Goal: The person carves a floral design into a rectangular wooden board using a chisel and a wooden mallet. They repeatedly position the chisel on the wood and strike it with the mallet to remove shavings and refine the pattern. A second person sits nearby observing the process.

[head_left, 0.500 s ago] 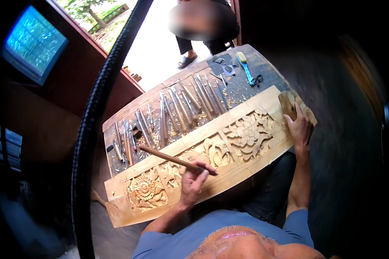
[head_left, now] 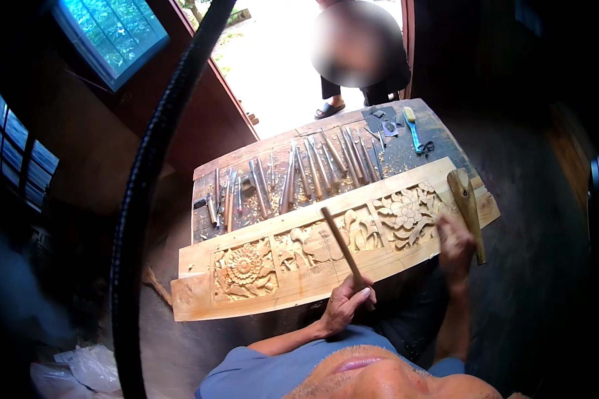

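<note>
Workbench [head_left: 432,126], L hand [head_left: 345,307] grips chisel [head_left: 341,245], R hand [head_left: 456,243] mallet [head_left: 467,207]

this is a woodcarving workshop. a rough wooden workbench [head_left: 439,136] bears a long pale plank [head_left: 299,282] carved with flowers and leaves in relief. behind the plank lies a long row of chisels [head_left: 313,173] with wood chips scattered among them. the left hand [head_left: 345,304] holds a chisel [head_left: 343,245] over the plank and the right hand [head_left: 456,243] grips a wooden mallet [head_left: 468,207]. an open doorway [head_left: 279,60] behind the bench lets in daylight, and dark wooden walls surround it.
</note>
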`<state>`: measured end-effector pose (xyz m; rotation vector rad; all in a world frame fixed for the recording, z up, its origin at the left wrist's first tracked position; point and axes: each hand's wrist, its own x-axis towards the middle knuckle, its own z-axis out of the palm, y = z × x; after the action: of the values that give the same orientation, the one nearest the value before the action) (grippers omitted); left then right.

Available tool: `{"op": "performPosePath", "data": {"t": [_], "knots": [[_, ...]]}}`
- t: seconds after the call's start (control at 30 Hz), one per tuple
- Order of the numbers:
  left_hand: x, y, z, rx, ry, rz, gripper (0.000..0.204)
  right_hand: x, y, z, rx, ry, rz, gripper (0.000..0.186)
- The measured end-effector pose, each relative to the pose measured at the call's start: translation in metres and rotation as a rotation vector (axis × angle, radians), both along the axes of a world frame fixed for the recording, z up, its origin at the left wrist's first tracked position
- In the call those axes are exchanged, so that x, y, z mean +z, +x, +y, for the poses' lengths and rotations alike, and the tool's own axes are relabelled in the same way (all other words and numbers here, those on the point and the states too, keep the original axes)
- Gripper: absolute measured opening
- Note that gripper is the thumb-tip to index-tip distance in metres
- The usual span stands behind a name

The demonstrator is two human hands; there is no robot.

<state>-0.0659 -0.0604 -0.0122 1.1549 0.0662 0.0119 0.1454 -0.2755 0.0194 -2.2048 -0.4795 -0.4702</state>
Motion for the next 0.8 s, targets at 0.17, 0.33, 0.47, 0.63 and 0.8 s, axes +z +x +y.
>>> {"op": "performPosePath", "data": {"t": [0.17,0.33,0.47,0.63,0.8], "knots": [[0.007,-0.007,-0.013,-0.110,0.062,-0.019,0.024,-0.020,-0.098,0.028,0.347,0.366,0.566,0.068],[0.006,-0.022,-0.013,-0.271,0.227,-0.019,0.031,0.003,-0.144,0.048,0.513,0.599,0.847,0.046],[0.017,-0.022,-0.009,-0.085,0.651,-0.209,0.032,0.041,-0.146,0.056,0.531,0.747,0.967,0.037],[0.044,-0.014,0.036,0.358,0.868,-0.440,0.027,0.035,-0.102,0.047,0.436,0.783,0.696,0.030],[0.146,-0.018,0.093,0.845,0.958,-0.856,0.032,0.037,-0.071,0.035,0.458,0.781,0.645,0.030]]}}
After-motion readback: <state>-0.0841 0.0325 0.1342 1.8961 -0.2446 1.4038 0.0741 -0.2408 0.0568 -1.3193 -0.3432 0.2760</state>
